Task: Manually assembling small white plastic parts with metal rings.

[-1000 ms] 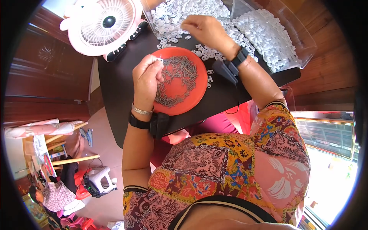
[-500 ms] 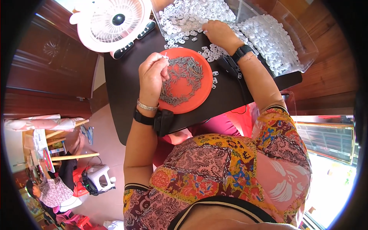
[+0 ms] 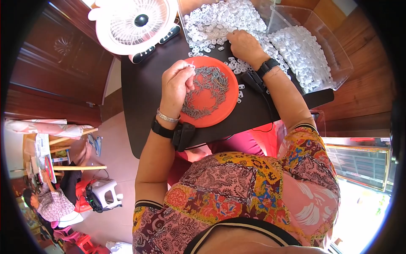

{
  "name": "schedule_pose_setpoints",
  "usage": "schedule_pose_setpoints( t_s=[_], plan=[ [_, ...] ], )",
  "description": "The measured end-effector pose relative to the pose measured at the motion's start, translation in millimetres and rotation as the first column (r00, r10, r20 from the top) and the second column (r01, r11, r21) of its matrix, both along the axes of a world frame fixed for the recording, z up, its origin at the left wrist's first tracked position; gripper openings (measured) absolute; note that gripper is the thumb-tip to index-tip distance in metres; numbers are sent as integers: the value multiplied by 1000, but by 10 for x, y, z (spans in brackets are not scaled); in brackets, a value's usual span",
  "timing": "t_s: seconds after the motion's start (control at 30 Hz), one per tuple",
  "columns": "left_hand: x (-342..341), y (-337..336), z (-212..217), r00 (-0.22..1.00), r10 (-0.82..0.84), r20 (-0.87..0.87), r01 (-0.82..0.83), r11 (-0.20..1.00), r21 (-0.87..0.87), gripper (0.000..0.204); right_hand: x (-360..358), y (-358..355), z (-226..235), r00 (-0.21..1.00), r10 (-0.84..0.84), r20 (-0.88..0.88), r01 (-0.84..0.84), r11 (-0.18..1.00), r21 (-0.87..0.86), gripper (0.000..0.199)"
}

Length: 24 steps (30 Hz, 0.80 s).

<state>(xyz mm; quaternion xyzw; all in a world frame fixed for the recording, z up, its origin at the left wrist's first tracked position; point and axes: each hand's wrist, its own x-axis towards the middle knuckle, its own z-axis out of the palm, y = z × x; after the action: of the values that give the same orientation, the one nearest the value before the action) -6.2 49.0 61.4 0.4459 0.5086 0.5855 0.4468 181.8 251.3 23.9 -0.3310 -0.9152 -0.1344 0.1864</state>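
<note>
My left hand [image 3: 175,84] hovers over the left part of a round orange-red plate [image 3: 231,98]. Its thumb and fingers pinch a small white plastic clip [image 3: 191,66], from which a thin pale tip sticks up. Many small grey screws or nails [image 3: 215,82] lie scattered in a rough ring on the plate. Further back, my right hand [image 3: 247,45] is curled, its fingertips down at the near edge of a heap of white plastic clips [image 3: 224,19]. Those fingertips are partly hidden, so what they hold does not show.
A white fan [image 3: 141,20] stands at the back left of the dark table [image 3: 144,114]. To the back right is a clear plastic bin [image 3: 341,70] full of white clips. Loose clips [image 3: 241,93] lie right of the plate. A person [image 3: 55,205] sits far left.
The whole view has shifted slightly, so things appear a little further right and lower. Both hands keep nearly the same places relative to the plate and heap.
</note>
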Motion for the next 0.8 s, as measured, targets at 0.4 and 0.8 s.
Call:
schedule_pose_setpoints(
  t_s=[0.4,0.8],
  plan=[
    [-8,3,3,1000,-25,-19,26,1000,13,21,-3,2,91,1000,8,12,-6,989,-150,18],
    [11,-26,39,994,-109,8,109,994,23,20,-170,-680,547,639,-92,-764,-760,75,-645,17]
  ],
)
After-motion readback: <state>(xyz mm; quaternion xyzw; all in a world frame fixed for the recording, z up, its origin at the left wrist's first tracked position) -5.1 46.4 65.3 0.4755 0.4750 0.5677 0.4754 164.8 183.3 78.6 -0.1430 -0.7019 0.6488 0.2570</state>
